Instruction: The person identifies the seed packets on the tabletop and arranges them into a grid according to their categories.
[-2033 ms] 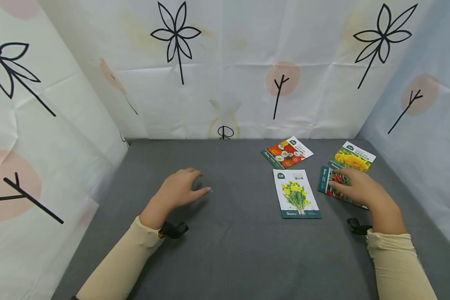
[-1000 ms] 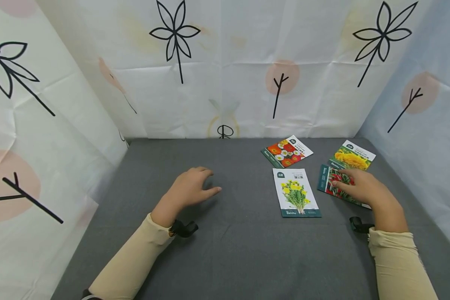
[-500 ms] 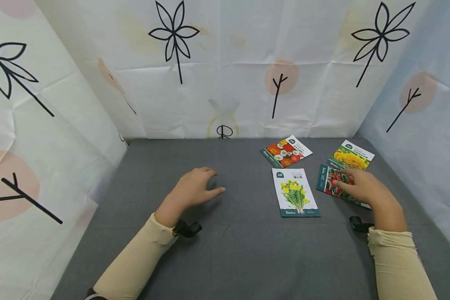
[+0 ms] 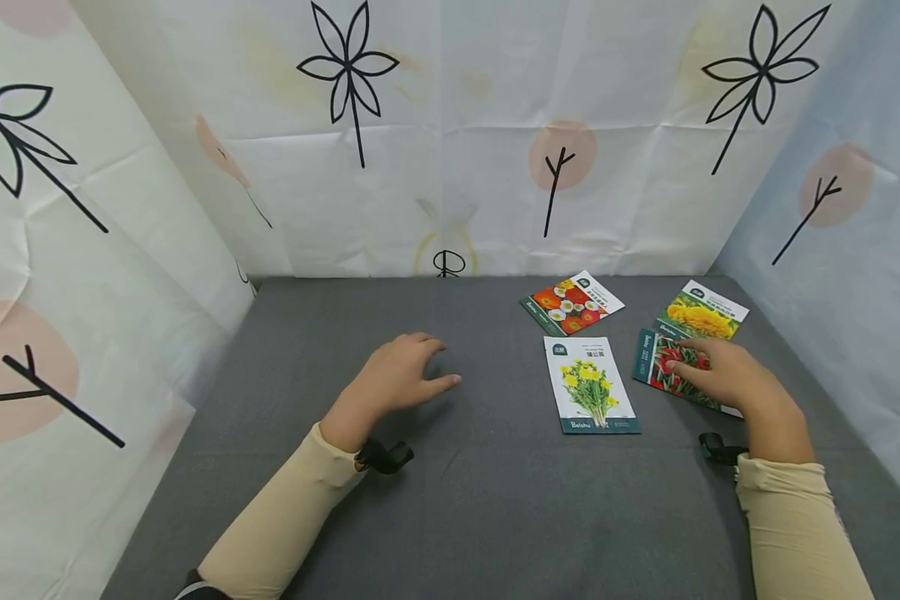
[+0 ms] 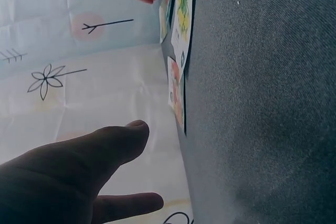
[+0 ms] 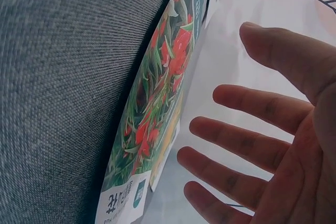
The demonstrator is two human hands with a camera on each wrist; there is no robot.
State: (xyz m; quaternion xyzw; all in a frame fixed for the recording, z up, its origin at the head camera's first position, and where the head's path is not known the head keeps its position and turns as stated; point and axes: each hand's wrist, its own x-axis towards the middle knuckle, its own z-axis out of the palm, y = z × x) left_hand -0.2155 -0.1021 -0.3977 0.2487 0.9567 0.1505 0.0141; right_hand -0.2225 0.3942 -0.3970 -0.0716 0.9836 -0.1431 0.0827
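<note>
My left hand (image 4: 393, 379) hovers over the grey table left of the seed packets, its thumb and fingers spread and holding nothing. To the right, my right hand (image 4: 735, 379) is above a seed packet with red flowers (image 4: 663, 375), hiding part of it in the head view. In the right wrist view its fingers are extended, apart from that red-flower packet (image 6: 157, 87). Between the hands lies a white seed packet with yellow flowers on green stems (image 4: 591, 387). Behind it is a packet with orange, red and white flowers (image 4: 572, 305). A packet with orange-yellow blooms (image 4: 701, 315) lies behind the red-flower one.
The grey cloth-covered table (image 4: 480, 517) runs back to a white patterned curtain (image 4: 450, 167). Similar cloth walls stand at the left (image 4: 82, 292) and right (image 4: 855, 275). A black strap (image 4: 386, 457) is on my left wrist, another (image 4: 720, 450) on my right.
My left hand has moved a little to the right over the table. The right hand has shifted only slightly above the red-flower packet. The packets lie where they were.
</note>
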